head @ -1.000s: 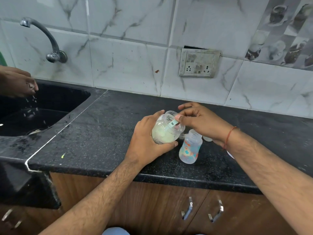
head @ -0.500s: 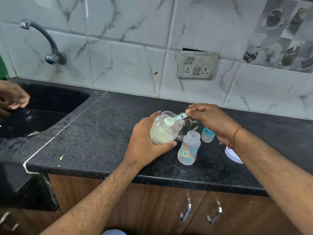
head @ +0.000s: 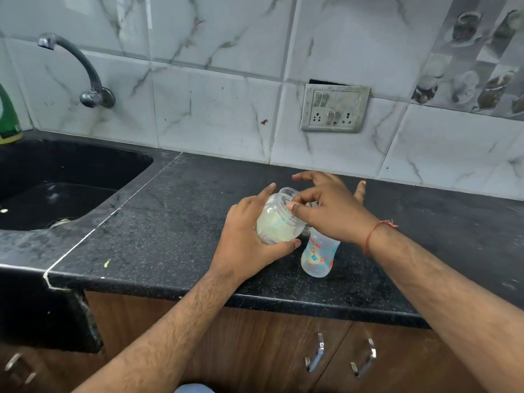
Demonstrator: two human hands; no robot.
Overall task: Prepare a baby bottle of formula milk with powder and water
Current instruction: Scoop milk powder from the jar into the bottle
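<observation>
- Foreground: brown wooden cabinet doors (head: 283, 350) with curved metal handles (head: 315, 353), below the front edge of the table.
- Black speckled stone table (head: 170, 222): carries all task items; a pale seam crosses it on the sink side.
- Clear plastic baby bottle with orange and blue prints (head: 319, 255): upright on the table, just right of the jar, its mouth hidden under the right wrist.
- Left hand (head: 243, 245): fingers and thumb wrapped round the clear round jar of pale yellowish formula powder (head: 279, 219), held tilted with its open mouth toward the right hand.
- Right hand (head: 331, 211): thumb and forefinger pinched together at the jar's rim, remaining fingers spread. Whether they grip a scoop cannot be told.
- Risk, judged: the tilted, lidless jar could spill powder onto the table if tipped further; the right forearm, passing directly over the bottle, could knock it over.
- Left: black sunken sink (head: 56, 188), with a green bottle (head: 8, 117) at its far corner.
- Background: white marble-pattern wall tiles (head: 212, 123), a curved metal tap (head: 85, 75), and a grimy switch-and-socket plate (head: 334, 109).
</observation>
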